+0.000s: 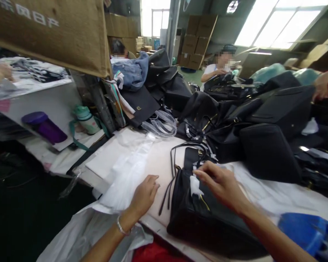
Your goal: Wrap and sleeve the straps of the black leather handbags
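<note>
A black leather handbag [205, 214] lies on the table in front of me, its thin straps trailing to the left. My right hand [221, 182] hovers over the bag's top with fingers curled, touching a small white wrap [195, 185] on the bag's hardware. My left hand [144, 194] rests on the table just left of the bag, fingers loosely bent, beside a heap of clear plastic bags [128, 174]. A bracelet circles my left wrist.
A large pile of black handbags [262, 120] fills the table behind. A purple bottle [43, 127] and a green bottle [86, 119] lie at left under a cardboard box [57, 32]. A blue object [308, 233] is at lower right. Other people sit behind; another person's hand [321, 85] shows at right.
</note>
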Available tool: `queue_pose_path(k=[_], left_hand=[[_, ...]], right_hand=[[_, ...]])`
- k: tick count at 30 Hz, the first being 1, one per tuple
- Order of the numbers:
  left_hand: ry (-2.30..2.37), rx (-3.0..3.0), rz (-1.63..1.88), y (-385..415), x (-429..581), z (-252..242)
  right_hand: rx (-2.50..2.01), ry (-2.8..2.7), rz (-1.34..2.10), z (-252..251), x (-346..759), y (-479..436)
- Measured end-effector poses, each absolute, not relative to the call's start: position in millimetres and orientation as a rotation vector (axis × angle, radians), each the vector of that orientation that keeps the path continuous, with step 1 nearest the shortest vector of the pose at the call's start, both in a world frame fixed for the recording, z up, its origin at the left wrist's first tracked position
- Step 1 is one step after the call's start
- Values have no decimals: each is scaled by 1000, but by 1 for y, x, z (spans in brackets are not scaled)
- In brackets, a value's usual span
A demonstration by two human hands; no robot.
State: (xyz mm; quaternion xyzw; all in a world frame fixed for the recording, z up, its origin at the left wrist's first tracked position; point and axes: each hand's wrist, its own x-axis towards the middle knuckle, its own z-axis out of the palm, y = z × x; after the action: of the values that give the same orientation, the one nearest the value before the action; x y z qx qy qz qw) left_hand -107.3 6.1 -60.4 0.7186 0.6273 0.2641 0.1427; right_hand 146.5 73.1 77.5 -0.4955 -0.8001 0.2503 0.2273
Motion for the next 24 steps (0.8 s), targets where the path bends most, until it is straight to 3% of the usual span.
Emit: queue_pose_path(k=[4,10,13,19,24], left_hand=[[2047,1966,846,-18,-174,-47],[1970,2248,579,-50,-182,-55],[2060,2287,433,-54,-171,-65],[2078,2248,457,-49,-182,-78],[1925,2000,818,-46,-197,-87]], right_hand=[[-1135,-2578,729,59,52,101],[-383,-3051,189,6,-74,102],[-286,-3135,42,-15,-117,97],[-431,-3130,-33,-19,-127,108],[-336,-3055,62,6,-76,115]])
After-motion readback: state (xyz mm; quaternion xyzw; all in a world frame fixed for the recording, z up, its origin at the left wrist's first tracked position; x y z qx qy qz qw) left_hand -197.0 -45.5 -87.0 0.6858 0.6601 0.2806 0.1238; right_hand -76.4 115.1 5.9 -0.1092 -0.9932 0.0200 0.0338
